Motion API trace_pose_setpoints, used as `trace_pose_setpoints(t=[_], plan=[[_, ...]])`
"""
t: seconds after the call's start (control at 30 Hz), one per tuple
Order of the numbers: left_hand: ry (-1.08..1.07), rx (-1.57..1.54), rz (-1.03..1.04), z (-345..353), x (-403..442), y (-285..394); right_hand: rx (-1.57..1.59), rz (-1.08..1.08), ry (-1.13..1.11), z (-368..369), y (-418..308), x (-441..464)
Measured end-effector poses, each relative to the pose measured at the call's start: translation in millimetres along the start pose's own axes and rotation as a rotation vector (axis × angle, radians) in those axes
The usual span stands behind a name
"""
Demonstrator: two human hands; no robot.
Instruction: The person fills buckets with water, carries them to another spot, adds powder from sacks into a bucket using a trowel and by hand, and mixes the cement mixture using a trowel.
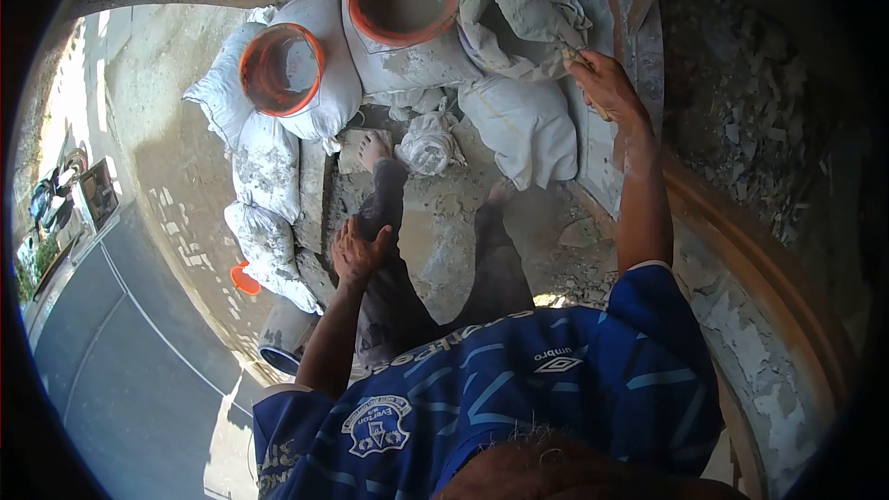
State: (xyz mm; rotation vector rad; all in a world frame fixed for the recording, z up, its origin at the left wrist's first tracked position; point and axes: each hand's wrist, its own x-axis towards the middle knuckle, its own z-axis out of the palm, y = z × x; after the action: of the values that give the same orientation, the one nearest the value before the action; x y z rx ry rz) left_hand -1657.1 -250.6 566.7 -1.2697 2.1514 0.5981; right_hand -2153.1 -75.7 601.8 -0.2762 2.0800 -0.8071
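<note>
My right hand is closed around the wooden handle of a tool, beside an open sack of grey powder or mortar. The tool's working end cannot be made out against the sack. My left hand lies on my left leg near the knee, with fingers spread and nothing in them. Left of the sack stands a large orange bucket with grey, watery contents. A smaller orange bucket rests further left on white sacks.
Several filled white sacks line the left and front. A crumpled white bag lies between my feet. Wooden framing curves along the right, with rubble beyond it. A dark bucket and an orange container are at left.
</note>
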Motion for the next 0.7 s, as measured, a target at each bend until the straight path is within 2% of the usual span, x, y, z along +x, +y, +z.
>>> trace_pose_setpoints(t=[0.1, 0.17, 0.27, 0.33, 0.47, 0.53, 0.63, 0.7], plan=[[0.002, -0.013, -0.004, -1.8, 3.3, -4.0, 0.007, -0.092, -0.026, 29.9, -34.0, 33.4], [-0.013, -0.026, -0.008, -0.2, 3.1, -8.6, -0.150, -0.136, -0.022, 58.4, -73.0, 55.1], [0.014, -0.010, -0.041, 3.7, 1.7, -14.1, -0.339, -0.232, 0.028, 119.6, -63.3, 139.4], [0.020, -0.023, -0.020, 6.6, 2.3, -19.7, -0.711, -0.586, 0.206, 158.1, -45.1, 191.8], [-0.054, -0.055, -0.065, -1.0, 3.8, -20.0, -0.688, -0.461, 0.287, 198.1, -82.8, 177.9], [-0.060, -0.080, -0.077, -6.4, 2.3, -17.1, -0.835, -0.510, 0.463, 209.3, -83.1, 181.2], [-0.068, -0.078, -0.086, -3.4, 3.2, -19.5, -0.994, -0.612, 0.559, 207.6, -81.6, 170.2], [-0.033, -0.080, -0.077, -0.1, 2.0, -19.4, -0.940, -0.619, 0.541, 197.0, -84.7, 158.7]])
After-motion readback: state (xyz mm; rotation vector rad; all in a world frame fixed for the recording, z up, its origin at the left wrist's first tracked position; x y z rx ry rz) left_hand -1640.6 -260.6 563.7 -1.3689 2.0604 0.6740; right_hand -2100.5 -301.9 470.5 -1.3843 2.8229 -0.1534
